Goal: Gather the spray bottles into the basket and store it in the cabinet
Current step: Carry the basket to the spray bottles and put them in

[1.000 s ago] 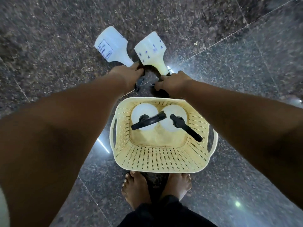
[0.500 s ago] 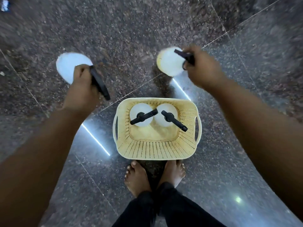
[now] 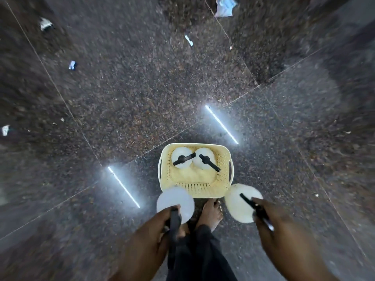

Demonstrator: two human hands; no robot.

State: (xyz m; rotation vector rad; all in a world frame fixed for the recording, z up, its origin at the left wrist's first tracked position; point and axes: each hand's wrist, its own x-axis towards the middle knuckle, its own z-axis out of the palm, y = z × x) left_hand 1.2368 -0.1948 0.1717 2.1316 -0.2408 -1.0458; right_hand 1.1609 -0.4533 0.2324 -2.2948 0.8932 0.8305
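Observation:
A cream perforated basket (image 3: 223,175) stands on the dark floor just beyond my bare feet. Two white spray bottles with black trigger heads stand inside it along its far wall, one on the left (image 3: 181,160) and one on the right (image 3: 205,161). My left hand (image 3: 162,222) grips the black head of a pale white spray bottle (image 3: 175,201), which hangs over the basket's near left corner. My right hand (image 3: 265,213) holds a cream spray bottle (image 3: 238,205) by its trigger head, just outside the basket's near right corner.
The floor is polished dark granite with tile joints and two bright strip-light reflections (image 3: 221,123). Scraps of white paper (image 3: 224,7) lie scattered far ahead and to the left. My feet (image 3: 211,211) and dark trousers are directly below the basket.
I have stood up, so the basket looks smaller and farther. Both hands carried their bottles from beyond the basket back to its near corners, close to my body.

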